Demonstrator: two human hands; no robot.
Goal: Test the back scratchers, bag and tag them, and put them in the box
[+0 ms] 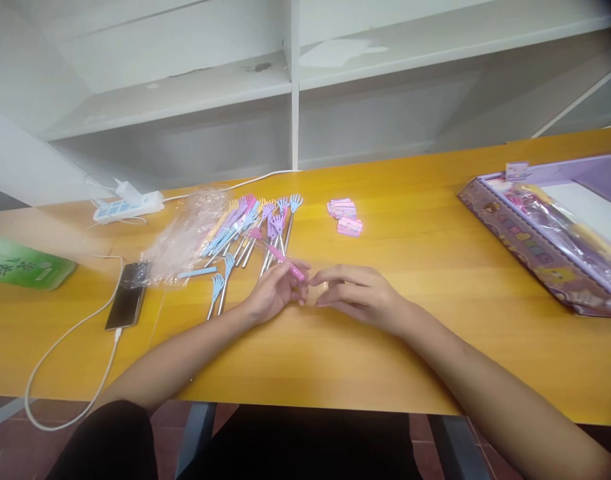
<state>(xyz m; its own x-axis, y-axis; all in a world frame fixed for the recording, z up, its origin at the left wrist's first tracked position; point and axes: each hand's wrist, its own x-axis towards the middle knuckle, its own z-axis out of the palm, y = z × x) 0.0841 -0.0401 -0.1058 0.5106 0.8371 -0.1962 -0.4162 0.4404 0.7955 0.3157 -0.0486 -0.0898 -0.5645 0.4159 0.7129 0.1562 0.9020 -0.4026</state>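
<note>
My left hand [278,292] is wrapped round the handle of a pink hand-shaped scratcher [296,271], whose head points up and left over the pile. Close to the handle's end is my right hand [358,293], fingers curved and slightly apart, with nothing visible in it. Behind my left hand lies a pile of scratchers [245,223] in blue, purple, yellow and pink, with metal rods. Two blue-headed ones [218,285] lie nearer me, beside a loose blue handle [198,272]. Small pink printed cards [349,227] are stacked on the table beyond my right hand.
An open purple box [530,250] with wrapped items stands at the right. Clear plastic bags [185,237], a phone [128,297] on a white cable, a power strip [128,205] and a green package [28,263] lie left. White shelves [295,87] rise behind.
</note>
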